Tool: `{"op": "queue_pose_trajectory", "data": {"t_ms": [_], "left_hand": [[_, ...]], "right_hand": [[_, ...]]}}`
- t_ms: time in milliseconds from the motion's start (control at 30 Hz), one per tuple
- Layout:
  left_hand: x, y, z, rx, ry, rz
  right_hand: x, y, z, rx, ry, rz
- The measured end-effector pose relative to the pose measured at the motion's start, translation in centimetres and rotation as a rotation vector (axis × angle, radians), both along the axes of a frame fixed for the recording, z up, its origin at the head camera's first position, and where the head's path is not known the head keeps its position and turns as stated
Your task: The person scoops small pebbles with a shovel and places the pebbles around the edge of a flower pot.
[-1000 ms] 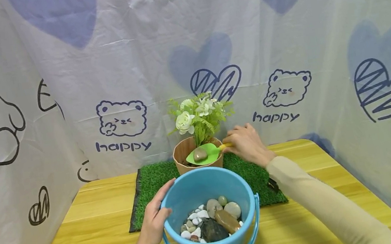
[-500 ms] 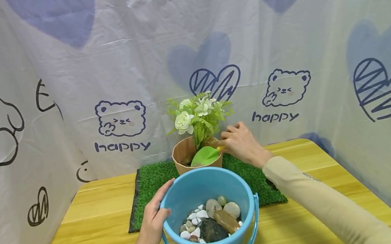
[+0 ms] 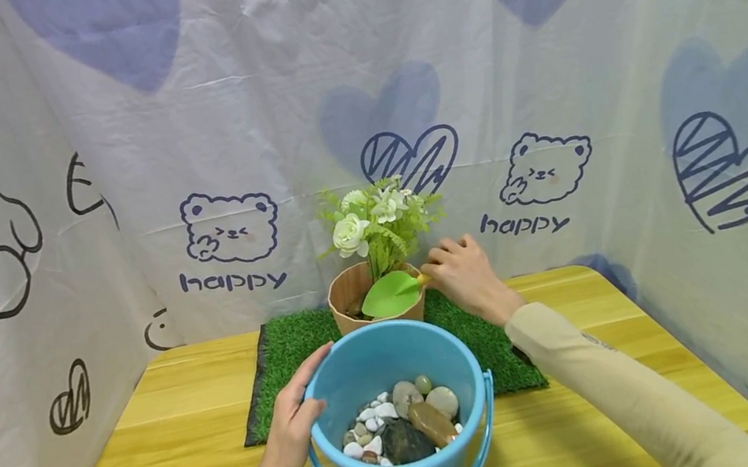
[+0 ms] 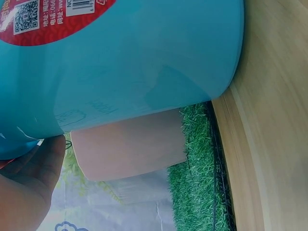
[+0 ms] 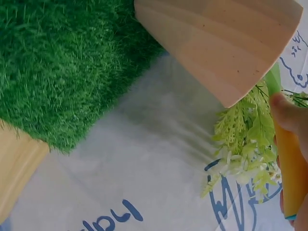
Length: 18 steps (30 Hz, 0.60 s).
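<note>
In the head view my left hand (image 3: pixel 293 420) grips the rim of a blue bucket (image 3: pixel 388 335), thumb over the inner side. White pebbles and larger stones (image 3: pixel 431 423) lie in the bucket. My right hand (image 3: pixel 464 277) holds a toy shovel by its yellow handle (image 5: pixel 290 173). The shovel's green blade (image 3: pixel 391 295) is tilted over the mouth of a tan flowerpot (image 3: pixel 346 289) and bears no stone. White artificial flowers (image 3: pixel 352 234) with green leaves rise from the pot. The blade and bucket hide part of the pot's inside.
The flowerpot stands on a green artificial grass mat (image 3: pixel 293 348) on a wooden table (image 3: pixel 138 442). The bucket stands in front of the pot and hides its lower part. A printed white cloth (image 3: pixel 286 118) hangs close behind and at both sides.
The stone that lay on the shovel's blade a second ago is off it. My right hand has tilted the blade over the pot. The left hand and bucket have stayed put.
</note>
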<state>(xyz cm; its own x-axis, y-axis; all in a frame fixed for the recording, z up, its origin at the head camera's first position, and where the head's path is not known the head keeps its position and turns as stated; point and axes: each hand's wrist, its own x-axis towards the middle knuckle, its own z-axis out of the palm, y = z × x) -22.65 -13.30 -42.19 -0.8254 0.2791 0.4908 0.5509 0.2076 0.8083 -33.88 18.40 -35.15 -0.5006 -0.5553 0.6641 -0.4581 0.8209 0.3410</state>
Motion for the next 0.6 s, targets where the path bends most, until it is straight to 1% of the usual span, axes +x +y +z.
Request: {"op": "queue_pose_trajectory", "data": {"t_ms": [133,267,400,600], "left_hand": [[0.0,-0.1,0.0,0.0,-0.005,-0.008],[0.0,-0.1,-0.1,0.001,-0.004,-0.012],[0.0,-0.1,0.0,-0.004,0.002,-0.013],[0.0,-0.1,0.1,-0.015,0.002,-0.007]], "right_hand": [[0.3,0.1,-0.4,-0.084,-0.048,0.022],[0.9,0.2,-0.6,-0.146,-0.129,0.064],[1.4,0.2,-0.6,-0.178,-0.178,0.074],[2.1,0.4,-0.4,-0.187,-0.24,0.089]]}}
